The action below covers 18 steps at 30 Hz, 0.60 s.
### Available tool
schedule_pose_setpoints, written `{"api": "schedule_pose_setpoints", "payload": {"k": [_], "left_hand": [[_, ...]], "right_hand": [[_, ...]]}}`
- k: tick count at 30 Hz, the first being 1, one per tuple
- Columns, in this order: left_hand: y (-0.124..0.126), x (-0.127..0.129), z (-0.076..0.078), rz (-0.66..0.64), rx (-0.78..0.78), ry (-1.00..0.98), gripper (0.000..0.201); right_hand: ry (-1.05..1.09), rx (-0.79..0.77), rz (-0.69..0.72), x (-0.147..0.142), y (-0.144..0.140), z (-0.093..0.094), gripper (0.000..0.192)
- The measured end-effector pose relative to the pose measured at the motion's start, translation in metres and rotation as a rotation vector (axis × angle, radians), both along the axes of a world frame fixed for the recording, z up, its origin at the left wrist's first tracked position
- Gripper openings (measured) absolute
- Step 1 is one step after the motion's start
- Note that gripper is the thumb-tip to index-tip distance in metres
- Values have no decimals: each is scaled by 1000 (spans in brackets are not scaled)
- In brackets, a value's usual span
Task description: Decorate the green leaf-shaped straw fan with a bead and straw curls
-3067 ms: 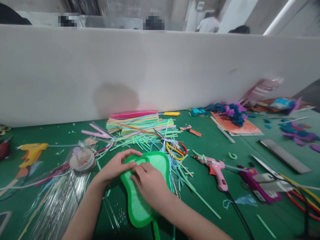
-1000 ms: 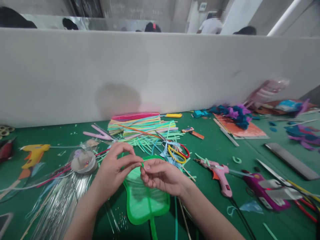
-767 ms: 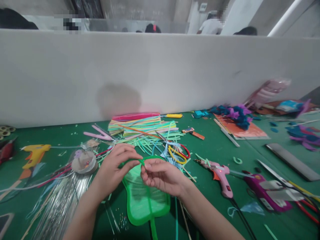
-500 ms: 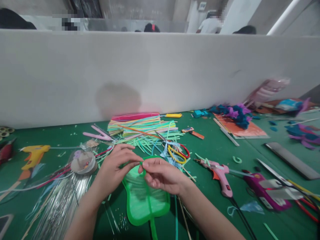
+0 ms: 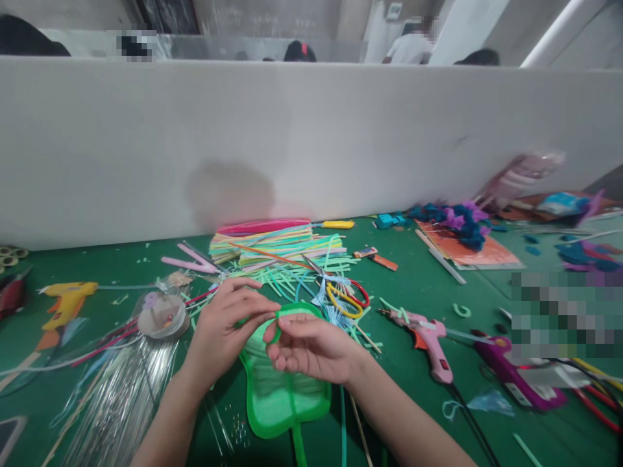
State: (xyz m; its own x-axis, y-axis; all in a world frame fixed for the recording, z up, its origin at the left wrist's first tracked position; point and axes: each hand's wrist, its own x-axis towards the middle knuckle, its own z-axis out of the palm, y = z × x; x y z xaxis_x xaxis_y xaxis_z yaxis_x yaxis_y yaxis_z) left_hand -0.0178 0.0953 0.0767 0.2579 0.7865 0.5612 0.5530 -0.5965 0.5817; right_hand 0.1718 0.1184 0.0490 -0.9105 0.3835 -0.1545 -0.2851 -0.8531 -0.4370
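Observation:
Both hands meet at a small green curled strip above a green leaf-shaped piece. My left hand pinches the strip's upper end between thumb and fingertips. From the other side, my right hand has its thumb and index finger closed on the same strip, its other fingers loosely curled. The leaf-shaped piece has a thick green rim, a pale see-through middle and a stem toward me; it lies on the table, partly covered by my hands.
Behind lie a pile of coloured strips and scissors. A pink glue gun rests at right, a yellow glue gun at left. A small cup stands near clear sticks. A white partition borders the green table.
The green strip now curls more visibly between my fingers. My right hand's lower fingers have opened slightly and shifted a little left; my left hand has barely moved.

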Motion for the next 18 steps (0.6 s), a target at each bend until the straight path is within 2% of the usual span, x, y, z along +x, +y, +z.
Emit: {"api": "schedule_pose_setpoints", "payload": {"k": [3, 8, 13, 18], "left_hand": [[1, 0, -1, 10, 6, 3, 14], [2, 1, -4, 66, 0, 1, 12], [1, 6, -6, 136, 17, -4, 10], [-2, 10, -4, 184, 37, 26, 10]], "right_hand": [[33, -45, -14, -2, 0, -1, 32], [3, -66, -114, -4, -2, -2, 30], [-81, 14, -260, -6, -3, -1, 34], [-149, 116, -321, -9, -5, 0, 34]]}}
